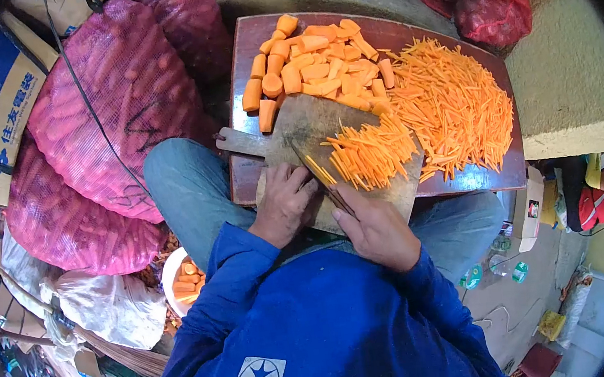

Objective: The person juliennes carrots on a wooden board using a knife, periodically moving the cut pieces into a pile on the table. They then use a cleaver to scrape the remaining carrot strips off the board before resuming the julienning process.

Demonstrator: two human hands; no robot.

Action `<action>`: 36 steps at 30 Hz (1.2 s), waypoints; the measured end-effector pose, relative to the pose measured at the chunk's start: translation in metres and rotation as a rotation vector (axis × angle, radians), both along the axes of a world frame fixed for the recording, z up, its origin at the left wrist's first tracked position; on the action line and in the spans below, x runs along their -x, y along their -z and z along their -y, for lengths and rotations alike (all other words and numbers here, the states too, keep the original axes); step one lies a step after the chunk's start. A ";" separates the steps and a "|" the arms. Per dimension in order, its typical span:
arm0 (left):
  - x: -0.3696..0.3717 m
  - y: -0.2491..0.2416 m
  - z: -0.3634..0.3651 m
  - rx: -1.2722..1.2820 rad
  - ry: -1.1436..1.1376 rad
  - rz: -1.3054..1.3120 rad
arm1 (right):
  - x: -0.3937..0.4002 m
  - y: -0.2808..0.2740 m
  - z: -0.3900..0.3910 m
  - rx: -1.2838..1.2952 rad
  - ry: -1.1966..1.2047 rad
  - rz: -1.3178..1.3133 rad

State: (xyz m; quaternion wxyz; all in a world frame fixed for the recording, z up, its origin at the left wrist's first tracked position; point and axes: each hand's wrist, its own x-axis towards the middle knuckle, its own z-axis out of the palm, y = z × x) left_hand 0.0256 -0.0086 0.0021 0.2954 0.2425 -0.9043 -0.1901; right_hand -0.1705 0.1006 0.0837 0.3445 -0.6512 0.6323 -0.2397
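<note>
The person is cutting carrot into thin sticks on a round wooden chopping board (303, 126) that lies on the near edge of a dark red bench (245, 36). The right hand (380, 228) is closed round the handle of a knife (319, 172), whose blade runs up and left across the board. The left hand (285, 201) rests curled beside the blade, fingertips down on the wood; whether it pins any carrot cannot be told.

A fresh heap of cut sticks (372, 153) lies just right of the blade. By the look of it, the next move calls for another piece under the left fingers and short, even strokes kept clear of the knuckles.

Counted: one knife, one board, two hands. The carrot chunks (307, 63) at the far left corner number about thirty, too stacked for an exact count. The large pile of sticks (455, 102) along the right edge is too many to count. Two red mesh sacks (108, 98) of carrots stand left of the bench.
</note>
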 end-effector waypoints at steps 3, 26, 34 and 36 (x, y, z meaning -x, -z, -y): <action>-0.001 0.004 0.002 -0.036 0.000 -0.034 | 0.002 -0.009 -0.015 0.016 0.008 0.062; -0.004 0.004 -0.005 -0.033 -0.017 -0.031 | -0.004 -0.008 -0.011 -0.008 0.018 0.031; 0.000 0.006 -0.004 0.023 -0.044 -0.092 | -0.003 -0.015 -0.009 0.026 0.006 0.045; -0.003 0.001 -0.003 0.016 -0.043 -0.078 | -0.005 -0.014 -0.010 -0.004 0.016 0.033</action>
